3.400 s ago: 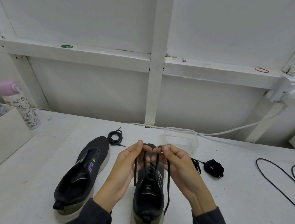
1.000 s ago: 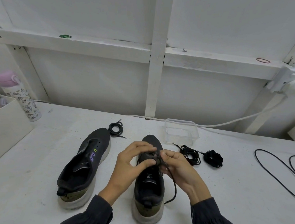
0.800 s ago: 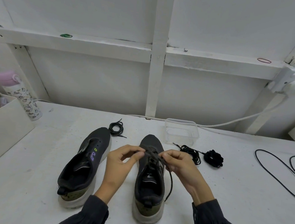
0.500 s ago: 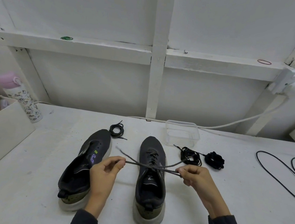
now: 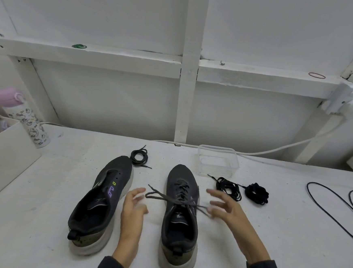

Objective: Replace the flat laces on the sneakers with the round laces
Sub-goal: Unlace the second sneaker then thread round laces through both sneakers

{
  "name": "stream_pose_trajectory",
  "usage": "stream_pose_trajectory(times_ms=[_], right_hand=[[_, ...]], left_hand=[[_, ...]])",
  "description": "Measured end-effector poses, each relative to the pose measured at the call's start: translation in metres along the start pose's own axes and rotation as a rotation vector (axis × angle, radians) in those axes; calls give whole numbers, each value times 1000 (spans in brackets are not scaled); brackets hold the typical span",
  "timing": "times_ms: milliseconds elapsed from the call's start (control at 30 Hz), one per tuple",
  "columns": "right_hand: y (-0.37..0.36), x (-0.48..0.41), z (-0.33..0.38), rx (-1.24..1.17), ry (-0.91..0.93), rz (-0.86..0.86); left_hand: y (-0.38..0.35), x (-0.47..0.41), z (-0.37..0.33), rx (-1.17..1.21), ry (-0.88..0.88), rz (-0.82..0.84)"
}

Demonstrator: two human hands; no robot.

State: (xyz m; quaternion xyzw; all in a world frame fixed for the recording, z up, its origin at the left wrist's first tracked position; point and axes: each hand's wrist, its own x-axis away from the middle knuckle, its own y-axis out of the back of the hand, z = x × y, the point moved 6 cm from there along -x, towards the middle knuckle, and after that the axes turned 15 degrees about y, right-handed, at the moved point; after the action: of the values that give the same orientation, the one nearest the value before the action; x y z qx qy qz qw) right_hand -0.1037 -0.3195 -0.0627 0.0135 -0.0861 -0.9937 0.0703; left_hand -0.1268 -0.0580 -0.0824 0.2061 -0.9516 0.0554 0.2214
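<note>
Two dark sneakers stand side by side, toes away from me. The right sneaker (image 5: 181, 208) is laced, and its dark lace (image 5: 162, 197) is tied across the tongue with loops spread left and right. The left sneaker (image 5: 100, 199) has no lace. My left hand (image 5: 134, 206) hovers between the shoes, fingers spread, holding nothing. My right hand (image 5: 226, 209) hovers just right of the laced shoe, fingers spread and blurred, also holding nothing. A coiled lace (image 5: 139, 155) lies beyond the left sneaker's toe. Two bundled black laces (image 5: 229, 187) (image 5: 256, 193) lie to the right.
A clear plastic tub (image 5: 218, 160) stands behind the right sneaker. A patterned bottle with a pink lid (image 5: 24, 119) and a white box (image 5: 3, 154) are at the left. Black cables (image 5: 334, 212) loop at the right; a white cable (image 5: 275, 150) runs along the wall.
Both hands pinched the lace ends and pulled them apart over the right sneaker; now they have let go and opened, and the tied lace lies across the shoe.
</note>
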Motion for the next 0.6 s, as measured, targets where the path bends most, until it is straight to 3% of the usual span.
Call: stream_pose_trajectory(times_ms=[100,167,267,600], right_hand=[[-10,-6,4,-132,71,-237],[-33,-10,4,-184,63,-225],[-69,-15,0,-221,66,-170],[-62,1,-5,-281,7,-217]], left_hand=[[-11,10,-22,166,-124,-23],[-35,4,-20,74,-118,115],[-66,-7,2,-30,26,299],[-89,11,10,-159,27,353]])
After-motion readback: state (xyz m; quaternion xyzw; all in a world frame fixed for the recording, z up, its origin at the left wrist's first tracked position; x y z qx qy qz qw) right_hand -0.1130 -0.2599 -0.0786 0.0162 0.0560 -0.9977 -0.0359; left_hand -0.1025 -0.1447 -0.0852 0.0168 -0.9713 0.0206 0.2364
